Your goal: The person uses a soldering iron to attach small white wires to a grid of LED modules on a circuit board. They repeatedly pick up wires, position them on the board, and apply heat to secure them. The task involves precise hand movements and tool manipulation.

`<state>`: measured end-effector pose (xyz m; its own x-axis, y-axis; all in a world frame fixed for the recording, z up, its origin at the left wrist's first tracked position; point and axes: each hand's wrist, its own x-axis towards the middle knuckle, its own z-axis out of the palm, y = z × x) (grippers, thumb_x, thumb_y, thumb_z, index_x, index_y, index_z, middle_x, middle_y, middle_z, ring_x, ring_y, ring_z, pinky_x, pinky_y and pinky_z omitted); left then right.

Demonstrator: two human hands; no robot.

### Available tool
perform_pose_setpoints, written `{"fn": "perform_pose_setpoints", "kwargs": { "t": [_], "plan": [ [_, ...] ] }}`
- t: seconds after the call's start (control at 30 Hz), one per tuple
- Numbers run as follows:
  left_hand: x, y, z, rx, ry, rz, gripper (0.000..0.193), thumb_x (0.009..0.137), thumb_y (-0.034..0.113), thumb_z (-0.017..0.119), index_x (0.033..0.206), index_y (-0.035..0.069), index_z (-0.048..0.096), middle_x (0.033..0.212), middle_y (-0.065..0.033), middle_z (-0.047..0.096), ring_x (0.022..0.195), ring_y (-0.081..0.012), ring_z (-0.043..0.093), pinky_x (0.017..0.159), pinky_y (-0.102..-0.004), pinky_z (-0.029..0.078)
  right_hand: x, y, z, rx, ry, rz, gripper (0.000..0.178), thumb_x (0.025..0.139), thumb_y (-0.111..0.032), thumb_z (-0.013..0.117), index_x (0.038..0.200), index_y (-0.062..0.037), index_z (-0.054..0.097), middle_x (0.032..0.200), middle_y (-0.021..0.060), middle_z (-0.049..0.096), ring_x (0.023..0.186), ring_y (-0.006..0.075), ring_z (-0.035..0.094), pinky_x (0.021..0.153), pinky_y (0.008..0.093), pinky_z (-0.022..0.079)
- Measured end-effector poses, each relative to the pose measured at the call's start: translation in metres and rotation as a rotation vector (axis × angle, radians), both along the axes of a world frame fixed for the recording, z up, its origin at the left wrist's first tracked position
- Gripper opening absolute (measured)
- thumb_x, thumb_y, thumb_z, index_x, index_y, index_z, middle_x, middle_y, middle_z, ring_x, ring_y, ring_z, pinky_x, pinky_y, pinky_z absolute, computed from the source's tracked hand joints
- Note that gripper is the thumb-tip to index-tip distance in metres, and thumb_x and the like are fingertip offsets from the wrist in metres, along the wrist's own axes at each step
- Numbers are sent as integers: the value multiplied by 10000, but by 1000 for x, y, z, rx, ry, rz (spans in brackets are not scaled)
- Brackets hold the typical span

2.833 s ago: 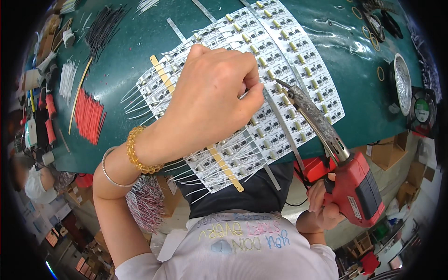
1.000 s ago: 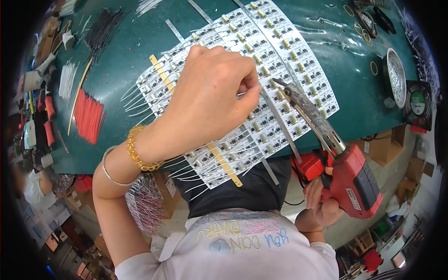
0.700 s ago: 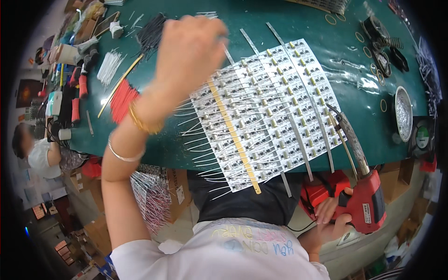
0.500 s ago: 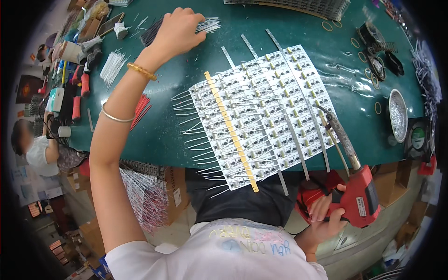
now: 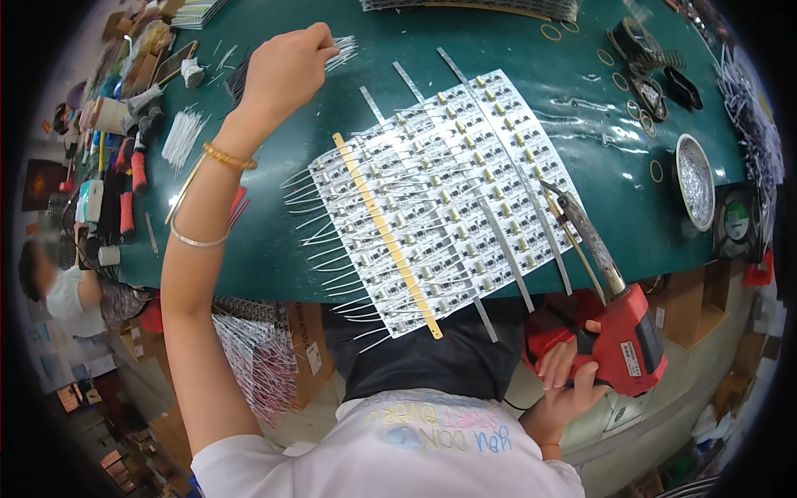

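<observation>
1. The left hand (image 5: 286, 70) reached far across the green table (image 5: 249, 266), its fingers pinched shut on a small bundle of white wires (image 5: 342, 50) near the table's far side.
2. The right hand (image 5: 573, 386) sat low at the near edge, closed around the grip of a red soldering gun (image 5: 627, 332).
3. The gun's metal barrel pointed up and away, its tip just at the right edge of the panel of small circuit boards (image 5: 440, 199).
4. That panel lay flat in the middle of the table, between the two hands, with thin wire leads sticking out along its left side.
5. A yellow strip (image 5: 386, 236) and several grey metal strips lay across the boards.
6. A round tin (image 5: 696, 181) stood well to the right; red-handled tools (image 5: 129, 191) lay at the left end.
</observation>
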<state>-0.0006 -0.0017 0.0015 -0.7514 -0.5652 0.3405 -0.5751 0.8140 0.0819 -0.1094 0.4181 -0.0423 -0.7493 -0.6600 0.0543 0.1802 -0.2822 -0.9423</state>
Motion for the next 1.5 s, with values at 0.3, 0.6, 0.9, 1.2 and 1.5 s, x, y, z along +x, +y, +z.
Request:
{"fn": "perform_pose_setpoints", "kwargs": {
  "t": [0.3, 0.6, 0.9, 1.2, 1.5],
  "plan": [
    [-14, 133, 11, 620, 266, -301, 90, 782, 82, 658, 796, 4, 615, 683, -32, 593, 622, -123, 503, 625, -257, 379, -4, 4, 3, 68, 50, 7, 660, 890, -449, 520, 1227, 91, 347, 477, -14, 412, 370, 93, 394, 400, 233, 354],
    [-23, 150, -7, 673, 104, -272, 132, 767, 127, 666, 713, 34, 589, 657, -47, 559, 677, -194, 503, 710, -314, 354, 3, 5, 4, 207, 106, -58, 769, 842, -585, 505, 1176, 96, 375, 451, -18, 415, 346, 88, 391, 372, 222, 341],
    [-24, 156, -12, 579, 104, -307, 150, 753, 121, 669, 670, 56, 563, 627, -27, 535, 658, -183, 459, 693, -308, 322, -1, 7, 4, 254, 141, 116, 710, 846, -559, 521, 1134, 80, 408, 463, 0, 439, 358, 112, 421, 382, 237, 347],
    [-23, 154, -14, 563, 117, -307, 150, 748, 115, 669, 664, 59, 558, 627, -23, 537, 650, -182, 461, 689, -310, 326, 0, 37, -5, 574, 318, 62, 592, 799, -529, 612, 982, 25, 512, 659, 38, 508, 556, 143, 489, 510, 267, 372],
    [-25, 157, -15, 552, 119, -316, 156, 750, 128, 671, 666, 54, 562, 619, -27, 529, 653, -182, 464, 704, -310, 332, 1, 6, 4, 256, 217, 49, 701, 838, -536, 551, 1133, 85, 419, 468, -14, 428, 359, 96, 407, 393, 231, 335]
  ]
}}
